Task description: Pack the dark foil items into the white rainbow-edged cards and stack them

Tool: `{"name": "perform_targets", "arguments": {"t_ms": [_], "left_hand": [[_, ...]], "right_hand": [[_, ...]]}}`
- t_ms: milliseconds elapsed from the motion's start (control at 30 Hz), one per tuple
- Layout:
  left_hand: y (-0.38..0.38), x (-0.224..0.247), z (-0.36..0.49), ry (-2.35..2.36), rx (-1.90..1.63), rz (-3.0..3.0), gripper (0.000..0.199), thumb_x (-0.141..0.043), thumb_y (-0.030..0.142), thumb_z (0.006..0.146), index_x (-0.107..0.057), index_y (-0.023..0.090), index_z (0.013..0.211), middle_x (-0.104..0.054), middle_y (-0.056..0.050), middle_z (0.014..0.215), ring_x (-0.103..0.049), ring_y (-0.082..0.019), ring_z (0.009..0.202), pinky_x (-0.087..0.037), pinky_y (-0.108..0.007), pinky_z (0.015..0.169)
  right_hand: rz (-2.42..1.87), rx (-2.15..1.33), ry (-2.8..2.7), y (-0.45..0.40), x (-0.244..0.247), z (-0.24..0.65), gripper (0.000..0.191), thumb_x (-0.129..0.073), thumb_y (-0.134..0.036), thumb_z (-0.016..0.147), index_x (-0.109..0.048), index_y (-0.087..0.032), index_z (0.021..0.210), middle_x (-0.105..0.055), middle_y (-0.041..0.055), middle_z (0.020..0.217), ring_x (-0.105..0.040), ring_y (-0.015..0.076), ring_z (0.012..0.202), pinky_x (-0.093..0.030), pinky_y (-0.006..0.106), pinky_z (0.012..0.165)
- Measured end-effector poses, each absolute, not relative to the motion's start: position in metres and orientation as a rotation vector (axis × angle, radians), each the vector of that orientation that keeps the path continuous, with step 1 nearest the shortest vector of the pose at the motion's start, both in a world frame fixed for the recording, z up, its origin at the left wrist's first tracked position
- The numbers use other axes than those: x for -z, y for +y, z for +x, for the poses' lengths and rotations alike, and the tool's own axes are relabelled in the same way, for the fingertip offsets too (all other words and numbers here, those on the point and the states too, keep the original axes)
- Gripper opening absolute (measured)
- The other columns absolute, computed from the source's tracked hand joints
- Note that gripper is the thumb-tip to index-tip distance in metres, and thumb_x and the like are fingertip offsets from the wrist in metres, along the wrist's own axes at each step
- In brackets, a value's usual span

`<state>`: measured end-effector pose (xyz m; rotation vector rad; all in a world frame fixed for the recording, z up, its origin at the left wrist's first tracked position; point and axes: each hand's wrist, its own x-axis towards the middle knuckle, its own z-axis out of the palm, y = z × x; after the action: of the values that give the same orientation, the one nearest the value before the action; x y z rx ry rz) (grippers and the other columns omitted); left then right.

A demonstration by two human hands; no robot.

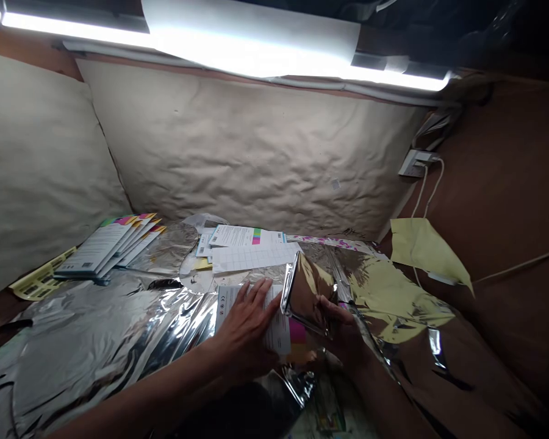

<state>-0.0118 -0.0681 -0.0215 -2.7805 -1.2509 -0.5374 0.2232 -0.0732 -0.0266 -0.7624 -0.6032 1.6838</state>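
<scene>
**Both hands on foil pouch and printed card, lower centre of frame**

Left hand (244,326): flat on a printed card (277,323), fingers apart, resting on top, not clamped. The card has a pink and yellow block near its lower right corner.

Right hand (343,335): fingers close together, curled around the lower edge of a silver foil pouch (307,292) and clamped on it. Thumb hidden, can't confirm its position.

Pouch sits tilted at centre frame, between the hands, its edge against the card.

Surroundings: crumpled silver foil sheet (91,360) spreads across lower left and runs under the hands, with a gold-tinted stretch (393,299) right of them. Fanned stack of printed packs (107,247) at left, colour-striped along the top ends. White printed sheets (251,256) lie just above the hands. Yellow paper (423,250) hangs at right, below a wall socket (416,163) with white cable (426,189). Fluorescent tube (256,52) runs along the top, over a beige paper wall (238,146).
</scene>
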Motion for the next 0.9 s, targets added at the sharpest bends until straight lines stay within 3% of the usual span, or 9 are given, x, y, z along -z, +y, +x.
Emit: {"name": "perform_targets", "arguments": {"t_ms": [200,333,500,667,900], "left_hand": [[-0.052,0.017,-0.024,-1.383,0.626,-2.514,0.126,-0.078,0.06,0.056,-0.014,0.016,0.155,-0.03,-0.025,0.15,-0.026,-0.041,0.141,-0.012,-0.059,0.115],[-0.048,0.016,-0.028,-1.325,0.606,-2.473,0.123,-0.081,0.057,0.056,-0.018,0.019,0.155,-0.03,-0.023,0.15,-0.025,-0.04,0.141,-0.009,-0.059,0.116],[-0.052,0.011,-0.028,-1.19,0.586,-2.509,0.117,-0.081,0.055,0.058,-0.023,0.023,0.154,-0.028,-0.022,0.152,-0.022,-0.039,0.143,-0.007,-0.057,0.117],[-0.06,0.009,-0.022,-1.106,0.564,-2.58,0.11,-0.077,0.055,0.065,-0.022,0.025,0.155,-0.026,-0.019,0.155,-0.021,-0.037,0.145,-0.009,-0.055,0.118],[-0.061,0.013,-0.021,-1.162,0.587,-2.542,0.111,-0.076,0.057,0.064,-0.023,0.022,0.154,-0.022,-0.02,0.157,-0.019,-0.039,0.145,-0.009,-0.055,0.118]], "right_hand": [[-0.925,-1.335,-0.831,-0.061,0.016,0.235,0.029,-0.084,-0.036,0.07,-0.072,-0.021,0.092,-0.076,0.0018,0.092,-0.071,0.021,0.085,-0.056,0.032,0.079],[-1.041,-1.501,-1.055,-0.059,0.022,0.245,0.039,-0.081,-0.04,0.073,-0.069,-0.017,0.101,-0.076,0.0072,0.092,-0.071,0.0252,0.085,-0.055,0.039,0.08],[-1.092,-1.603,-1.146,-0.062,0.024,0.249,0.038,-0.079,-0.044,0.073,-0.068,-0.016,0.096,-0.074,0.007,0.092,-0.069,0.0261,0.088,-0.053,0.041,0.084],[-0.976,-1.56,-1.351,-0.07,0.012,0.228,0.04,-0.076,-0.044,0.077,-0.069,-0.019,0.107,-0.072,0.0077,0.107,-0.066,0.026,0.101,-0.049,0.041,0.093],[-1.146,-1.462,-1.243,-0.064,0.014,0.235,0.044,-0.076,-0.052,0.073,-0.074,-0.016,0.098,-0.073,0.0042,0.082,-0.066,0.0189,0.072,-0.053,0.035,0.073]]}}
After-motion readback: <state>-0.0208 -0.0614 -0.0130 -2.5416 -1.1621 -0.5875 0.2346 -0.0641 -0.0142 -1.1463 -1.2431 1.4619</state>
